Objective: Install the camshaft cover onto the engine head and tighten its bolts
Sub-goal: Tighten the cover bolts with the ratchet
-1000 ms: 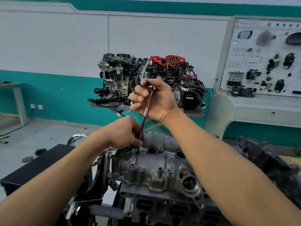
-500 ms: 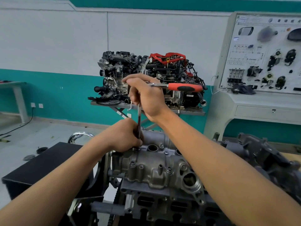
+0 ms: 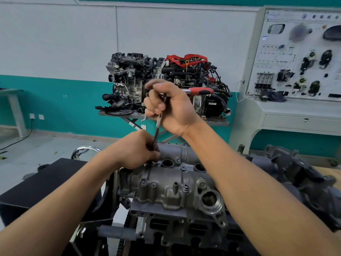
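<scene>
Head view shows the cover [image 3: 171, 183] already seated on the head [image 3: 166, 224], lying flush along the near edge as far as can be seen. Installation proper is judged done; tightening is in hand.

Right hand [image 3: 169, 106] is clenched around the top of the ratchet [image 3: 200, 91], whose red grip points to the right. Left hand [image 3: 134, 150] is curled around the lower part of the extension [image 3: 157, 130], steadying it just above the cover's left end. The extension stands nearly upright, tilted slightly. Its tip and the bolt beneath it are hidden by the left hand.

Several bolts [image 3: 185, 187] sit in their bosses along the near side and centre line of the cover. Whether any is fully tight cannot be told from their seating alone. The far side of the cover is partly hidden behind the right forearm.

Judgement: task is past its midpoint. Remaining work is to finish the bolt now under the tool, then go over the others in turn.
</scene>
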Demonstrator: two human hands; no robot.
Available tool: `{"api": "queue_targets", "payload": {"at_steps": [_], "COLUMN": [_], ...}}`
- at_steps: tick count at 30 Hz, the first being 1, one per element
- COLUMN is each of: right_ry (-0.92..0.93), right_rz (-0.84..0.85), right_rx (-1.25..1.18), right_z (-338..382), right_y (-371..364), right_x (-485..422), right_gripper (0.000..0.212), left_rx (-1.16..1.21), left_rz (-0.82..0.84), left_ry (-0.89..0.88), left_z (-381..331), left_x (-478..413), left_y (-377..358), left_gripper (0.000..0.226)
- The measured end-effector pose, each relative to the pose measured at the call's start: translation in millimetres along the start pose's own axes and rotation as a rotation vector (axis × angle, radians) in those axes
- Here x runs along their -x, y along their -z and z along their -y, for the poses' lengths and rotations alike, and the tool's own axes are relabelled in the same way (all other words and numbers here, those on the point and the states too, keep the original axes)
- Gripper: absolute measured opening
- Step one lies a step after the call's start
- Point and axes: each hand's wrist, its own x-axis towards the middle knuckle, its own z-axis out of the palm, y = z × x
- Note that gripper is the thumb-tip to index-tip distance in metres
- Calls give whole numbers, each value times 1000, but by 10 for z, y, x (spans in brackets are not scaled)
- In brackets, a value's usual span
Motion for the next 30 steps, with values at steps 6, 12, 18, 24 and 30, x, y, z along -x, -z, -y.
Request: {"api": "queue_targets", "payload": {"at_steps": [6, 12, 18, 24, 30], "right_ry": [164, 174, 50, 265, 17], "right_rz": [-222, -283, -305, -505, -1030], "right_rx": [227, 237, 17, 11, 179], "right_z": [-127, -159, 427, 1537, 2236], "right_y": [-228, -206, -220, -174, 85], "right_x": [-42, -86, 1, 595, 2373], "right_gripper": [22, 21, 15, 28, 44], "left_rx": [40, 52, 67, 408, 702], "left_rz": [17, 15, -32, -56, 378], "left_ry": [-19, -13, -76, -382, -536], "left_z": [-7, 14, -267, -1316, -2382], "left_x": [19, 4, -39, 74, 318], "left_y": [22, 5, 256, 270, -474], "left_gripper": [9, 10, 7, 8, 15]}}
